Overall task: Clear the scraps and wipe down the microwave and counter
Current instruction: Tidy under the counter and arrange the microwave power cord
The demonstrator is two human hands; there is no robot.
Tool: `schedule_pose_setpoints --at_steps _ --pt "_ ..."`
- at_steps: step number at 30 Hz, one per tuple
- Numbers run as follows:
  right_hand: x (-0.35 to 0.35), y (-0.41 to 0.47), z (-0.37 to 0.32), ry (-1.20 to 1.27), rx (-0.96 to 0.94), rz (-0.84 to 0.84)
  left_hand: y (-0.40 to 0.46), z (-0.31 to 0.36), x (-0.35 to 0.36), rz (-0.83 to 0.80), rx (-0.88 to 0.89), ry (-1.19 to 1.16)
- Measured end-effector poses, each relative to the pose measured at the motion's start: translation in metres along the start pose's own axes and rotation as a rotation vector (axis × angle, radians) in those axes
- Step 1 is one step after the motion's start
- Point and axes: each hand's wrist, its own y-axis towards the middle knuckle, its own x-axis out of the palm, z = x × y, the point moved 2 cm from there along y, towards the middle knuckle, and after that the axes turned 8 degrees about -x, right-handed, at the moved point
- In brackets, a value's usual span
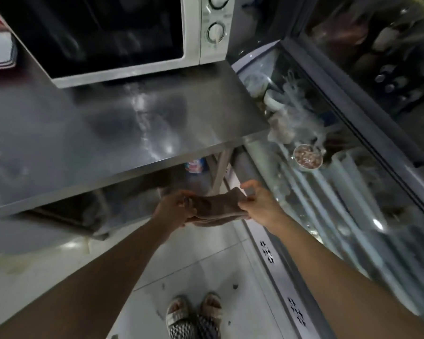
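While both arms reach forward below the near edge of the desk, the two hands hold a brown cloth between them, above the tiled floor. The left hand grips the left end of the cloth with curled fingers. The right hand pinches the right end, and its index finger and thumb are raised. A white microwave stands at the far side of the steel desk, door closed. At the right is a glass-fronted cabinet.
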Motion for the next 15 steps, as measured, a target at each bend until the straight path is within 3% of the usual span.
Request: schedule_pose_setpoints --at_steps 15 --pt "0.116 0.136 0.128 -0.100 -0.115 -0.093 0.184 -0.129 0.018 0.179 0.130 0.110"
